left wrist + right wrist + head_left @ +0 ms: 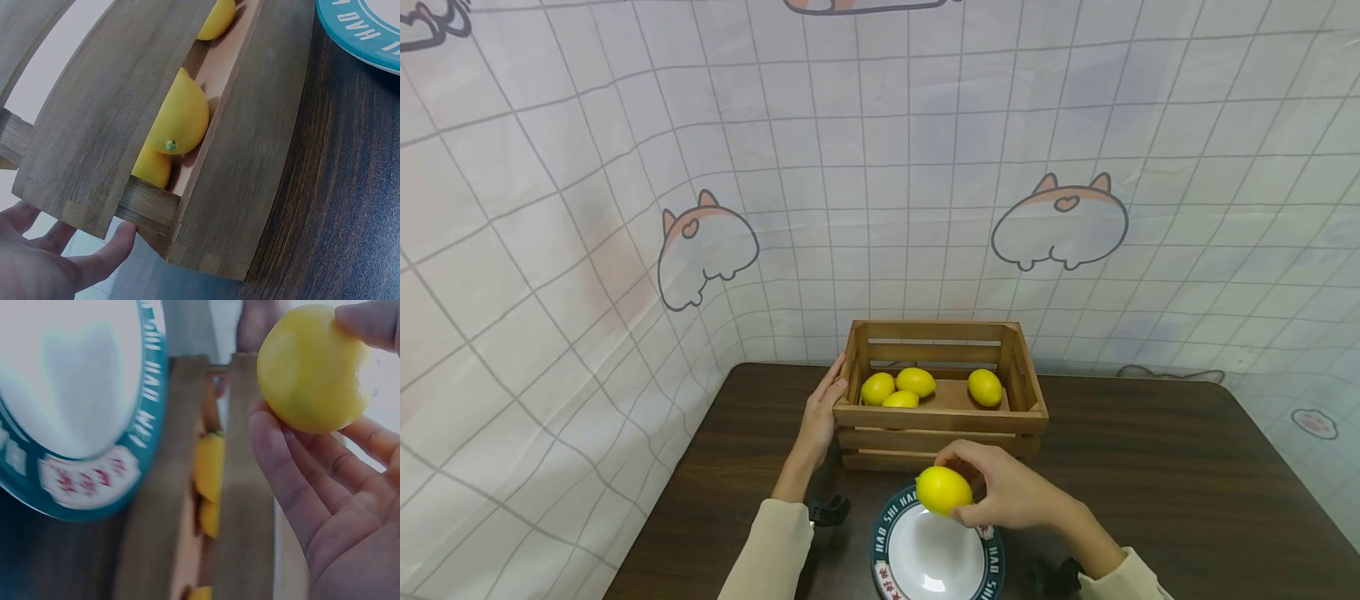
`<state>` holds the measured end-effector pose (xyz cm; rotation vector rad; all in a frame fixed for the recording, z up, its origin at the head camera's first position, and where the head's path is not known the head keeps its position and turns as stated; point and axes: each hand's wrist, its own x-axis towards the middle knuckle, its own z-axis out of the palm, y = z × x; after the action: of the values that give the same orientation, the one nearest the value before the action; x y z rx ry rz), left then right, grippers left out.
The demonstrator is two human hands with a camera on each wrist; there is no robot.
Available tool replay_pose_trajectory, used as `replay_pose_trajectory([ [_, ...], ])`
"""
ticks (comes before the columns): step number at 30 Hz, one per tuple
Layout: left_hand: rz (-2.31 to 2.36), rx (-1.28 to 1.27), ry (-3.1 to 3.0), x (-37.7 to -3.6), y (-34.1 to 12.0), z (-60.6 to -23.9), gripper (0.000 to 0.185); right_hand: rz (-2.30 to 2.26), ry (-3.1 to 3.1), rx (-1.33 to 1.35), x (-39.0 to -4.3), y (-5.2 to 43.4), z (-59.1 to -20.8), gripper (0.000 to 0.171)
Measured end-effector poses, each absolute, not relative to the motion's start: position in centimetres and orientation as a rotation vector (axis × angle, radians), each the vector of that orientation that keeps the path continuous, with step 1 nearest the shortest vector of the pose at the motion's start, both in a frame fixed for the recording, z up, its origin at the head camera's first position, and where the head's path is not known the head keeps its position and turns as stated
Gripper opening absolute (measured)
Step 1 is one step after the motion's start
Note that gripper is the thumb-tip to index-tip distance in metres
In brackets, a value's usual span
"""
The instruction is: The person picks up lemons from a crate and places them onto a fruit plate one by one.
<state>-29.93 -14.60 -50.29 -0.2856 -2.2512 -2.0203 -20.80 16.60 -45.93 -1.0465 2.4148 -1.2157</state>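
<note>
Head view: right hand [1011,496] grip pinching lemon [943,490] over plate [887,533]; left hand [820,417] seemingly flat against crate [940,417].

Even soft light, blurry right-wrist view

Yellow lemon [943,490], smooth and oval, held lengthwise just above the near plate rim, wooden slatted crate [940,419] upright on table, four lemons inside

a dark brown wooden table [1187,467] stands in front of a white cloth wall [925,167] with grey squares on it. the cloth has cartoon corgi bottoms [1060,221] drawn on it, with small ears and a heart. a little paw print [1315,423] is low at the side.
</note>
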Motion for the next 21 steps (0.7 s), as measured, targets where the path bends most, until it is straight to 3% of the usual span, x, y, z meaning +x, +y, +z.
replay_pose_trajectory([
  [21,-2.020,-0.306,-2.242,-30.0,-14.6,-50.6,0.050,-1.001,2.521,-0.957,-19.9,14.9,-51.6,0.050],
])
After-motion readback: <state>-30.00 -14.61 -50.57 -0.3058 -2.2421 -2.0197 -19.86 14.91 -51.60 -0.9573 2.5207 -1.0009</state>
